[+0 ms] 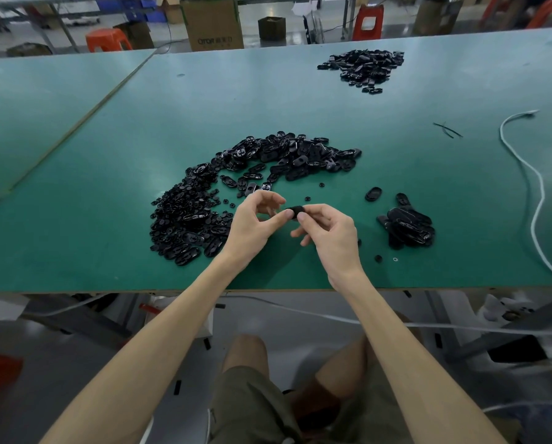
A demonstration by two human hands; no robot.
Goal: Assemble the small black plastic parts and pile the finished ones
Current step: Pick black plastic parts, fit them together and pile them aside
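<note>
The part (295, 210) is held just above the table (108, 155), near its front edge, with both hands closed on it. The right hand (330, 233) pinches one end between thumb and forefinger. The left hand (255, 219) meets it, thumb pressed to the other end and fingers curled above. This looks like the joining step, two pieces being pushed together; whether they have seated I cannot tell. Next it needs a firm squeeze, then a short carry right to the small pile (409, 230). Loose stock lies in a heap (268, 158) just beyond the hands
</note>
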